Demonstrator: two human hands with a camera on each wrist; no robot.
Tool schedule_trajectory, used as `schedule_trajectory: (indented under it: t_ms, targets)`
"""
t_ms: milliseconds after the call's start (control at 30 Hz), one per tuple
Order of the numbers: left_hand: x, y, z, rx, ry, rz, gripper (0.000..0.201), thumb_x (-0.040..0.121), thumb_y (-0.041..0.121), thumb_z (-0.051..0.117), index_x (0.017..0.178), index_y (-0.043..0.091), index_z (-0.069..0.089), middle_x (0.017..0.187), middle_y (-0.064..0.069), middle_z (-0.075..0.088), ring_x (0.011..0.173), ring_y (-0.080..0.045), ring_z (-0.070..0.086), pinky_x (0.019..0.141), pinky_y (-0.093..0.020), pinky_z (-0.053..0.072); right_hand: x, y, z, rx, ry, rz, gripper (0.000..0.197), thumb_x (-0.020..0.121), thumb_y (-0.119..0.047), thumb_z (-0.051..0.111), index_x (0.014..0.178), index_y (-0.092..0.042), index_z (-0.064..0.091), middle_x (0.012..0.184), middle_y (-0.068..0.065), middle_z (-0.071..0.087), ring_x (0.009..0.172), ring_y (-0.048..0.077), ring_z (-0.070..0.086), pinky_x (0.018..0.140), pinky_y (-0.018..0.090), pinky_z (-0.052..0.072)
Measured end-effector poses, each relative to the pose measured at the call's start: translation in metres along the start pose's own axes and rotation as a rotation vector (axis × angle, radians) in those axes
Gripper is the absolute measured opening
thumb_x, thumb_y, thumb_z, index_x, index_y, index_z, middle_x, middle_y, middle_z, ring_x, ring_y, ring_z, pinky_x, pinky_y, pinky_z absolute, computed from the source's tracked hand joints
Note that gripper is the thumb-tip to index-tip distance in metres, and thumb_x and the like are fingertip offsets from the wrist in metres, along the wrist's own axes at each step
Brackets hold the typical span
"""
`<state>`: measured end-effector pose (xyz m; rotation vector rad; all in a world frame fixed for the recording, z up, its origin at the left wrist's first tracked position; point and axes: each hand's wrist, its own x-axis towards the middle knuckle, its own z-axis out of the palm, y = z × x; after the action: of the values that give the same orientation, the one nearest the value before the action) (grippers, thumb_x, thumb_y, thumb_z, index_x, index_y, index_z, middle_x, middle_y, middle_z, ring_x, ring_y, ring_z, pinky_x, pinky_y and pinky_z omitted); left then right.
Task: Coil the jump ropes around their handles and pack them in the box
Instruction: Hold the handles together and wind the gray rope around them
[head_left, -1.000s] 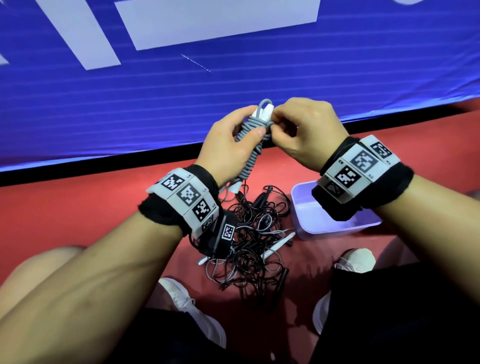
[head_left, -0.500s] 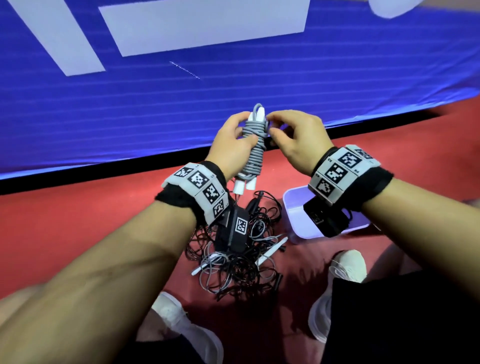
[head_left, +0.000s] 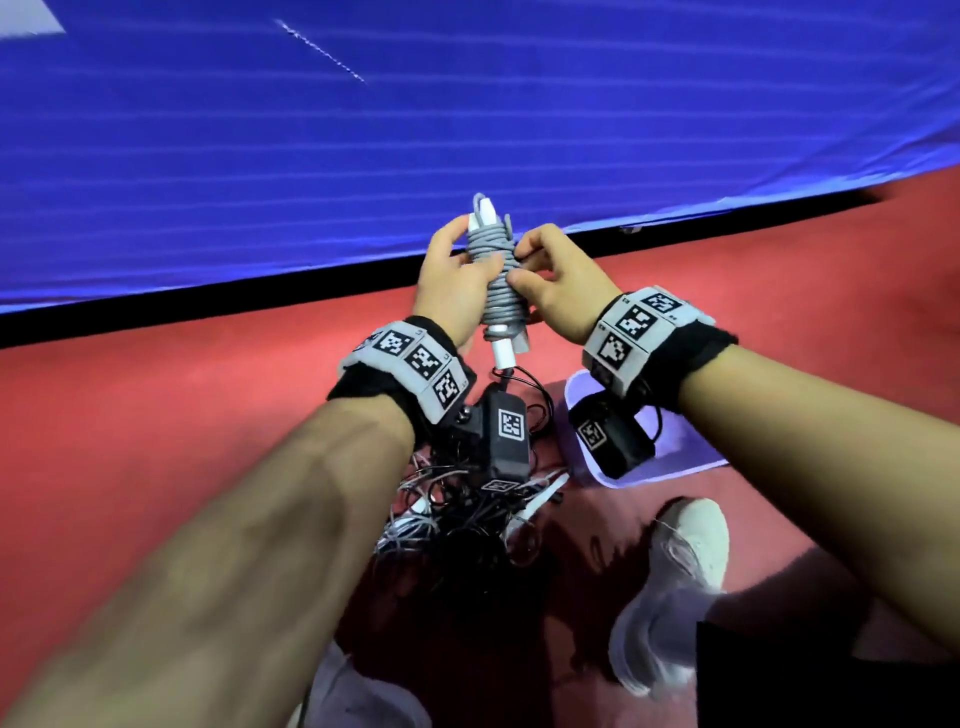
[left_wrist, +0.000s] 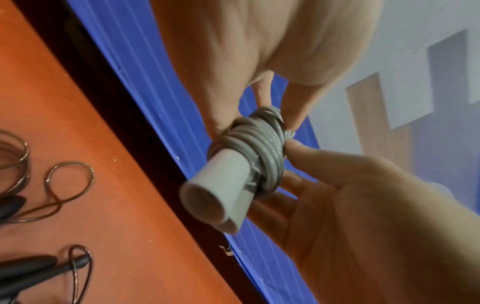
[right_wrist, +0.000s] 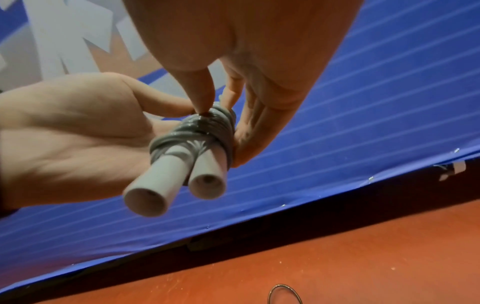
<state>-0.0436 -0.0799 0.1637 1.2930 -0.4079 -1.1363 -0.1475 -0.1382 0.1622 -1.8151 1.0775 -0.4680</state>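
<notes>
A jump rope (head_left: 496, 270), grey cord coiled round two white handles, is held upright in front of me. My left hand (head_left: 462, 260) grips the coil from the left, and my right hand (head_left: 524, 265) pinches its middle from the right. In the left wrist view the white handles (left_wrist: 218, 195) stick out of the coil (left_wrist: 257, 144) toward the camera. In the right wrist view a right fingertip (right_wrist: 202, 105) presses on the windings (right_wrist: 205, 131), and both handle ends (right_wrist: 155, 191) show. The lavender box (head_left: 680, 452) sits on the floor under my right wrist, partly hidden.
A tangled pile of black and grey jump ropes (head_left: 467, 514) lies on the red floor (head_left: 182, 405) below my left wrist. My white shoes (head_left: 670, 587) are near it. A blue banner (head_left: 467, 130) stands just beyond my hands.
My right hand has slid from the top end of the bundle down to the middle of the coil. Both hands and the bundle sit lower and closer in the view.
</notes>
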Motion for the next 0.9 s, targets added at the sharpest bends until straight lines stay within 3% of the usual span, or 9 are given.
schedule_trajectory:
  t_ms: [133,300,367,467,533,633,700,800,900]
  targets:
    - [0.024,-0.014,0.0,-0.069,-0.025,-0.091,0.051,0.086,-0.021,0.036,0.121,0.013,0.05,0.099,-0.011,0.061,0.085,-0.025,0.062,0.075,-0.035,0.054,0.022,0.022,0.008,0.017,-0.014,0.08,0.018,0.09,-0.009,0.054,0.093,-0.022,0.041,0.082,0.0,0.049,0.077,0.023,0.052,0.08,0.053,0.051]
    - [0.033,-0.048,0.029,-0.047,-0.029,-0.175,0.047,0.09,-0.02,0.038,0.116,0.018,0.05,0.1,-0.011,0.061,0.095,-0.032,0.061,0.092,-0.05,0.05,0.012,0.054,-0.013,0.142,-0.004,0.19,0.031,0.084,-0.004,0.064,0.087,-0.026,0.042,0.083,0.003,0.048,0.077,0.021,0.052,0.077,0.048,0.052]
    - [0.033,-0.069,0.041,0.044,-0.045,-0.189,0.048,0.09,-0.018,0.043,0.124,0.016,0.05,0.098,-0.01,0.062,0.092,-0.03,0.061,0.09,-0.047,0.051,0.002,0.076,-0.024,0.133,0.015,0.221,0.036,0.08,-0.003,0.068,0.086,-0.028,0.043,0.083,0.004,0.05,0.075,0.022,0.052,0.075,0.05,0.053]
    - [0.026,-0.101,0.054,0.192,-0.055,-0.176,0.053,0.088,-0.013,0.054,0.136,0.007,0.046,0.097,-0.012,0.064,0.086,-0.027,0.062,0.074,-0.036,0.053,-0.018,0.106,-0.04,0.083,0.067,0.225,0.036,0.077,-0.002,0.07,0.093,-0.022,0.045,0.08,-0.002,0.05,0.075,0.021,0.052,0.075,0.047,0.054]
    - [0.018,-0.117,0.06,0.34,-0.046,-0.169,0.052,0.087,-0.007,0.061,0.135,0.007,0.047,0.099,-0.012,0.065,0.085,-0.026,0.064,0.074,-0.035,0.055,-0.032,0.122,-0.047,0.069,0.079,0.245,0.036,0.078,-0.001,0.069,0.098,-0.017,0.044,0.081,-0.002,0.05,0.075,0.021,0.051,0.071,0.04,0.053]
    - [0.006,-0.139,0.069,0.521,-0.036,-0.164,0.051,0.084,0.001,0.069,0.132,0.01,0.052,0.099,-0.012,0.067,0.092,-0.03,0.068,0.087,-0.043,0.056,-0.052,0.143,-0.055,0.018,0.061,0.285,0.036,0.077,-0.003,0.069,0.098,-0.018,0.044,0.081,-0.002,0.051,0.072,0.02,0.051,0.069,0.04,0.054]
    - [0.002,-0.151,0.075,0.648,-0.041,-0.147,0.05,0.083,0.006,0.071,0.13,0.012,0.056,0.092,-0.006,0.065,0.089,-0.025,0.067,0.089,-0.039,0.054,-0.059,0.154,-0.057,-0.023,0.04,0.304,0.035,0.077,-0.004,0.069,0.096,-0.018,0.044,0.083,-0.001,0.052,0.069,0.02,0.05,0.065,0.034,0.051]
    - [0.003,-0.171,0.077,0.835,-0.053,-0.109,0.044,0.083,0.011,0.072,0.126,0.014,0.061,0.077,0.005,0.057,0.081,-0.017,0.058,0.084,-0.029,0.05,-0.065,0.172,-0.054,-0.035,0.007,0.334,0.035,0.077,-0.004,0.069,0.095,-0.018,0.043,0.088,0.005,0.053,0.067,0.021,0.048,0.056,0.024,0.045]
    - [0.004,-0.19,0.07,0.972,-0.11,-0.101,0.037,0.084,0.013,0.072,0.12,0.012,0.065,0.07,0.008,0.05,0.073,-0.015,0.051,0.072,-0.025,0.043,-0.067,0.192,-0.046,-0.061,-0.041,0.381,0.036,0.075,-0.008,0.072,0.093,-0.018,0.042,0.086,0.005,0.055,0.064,0.023,0.05,0.061,0.029,0.047]
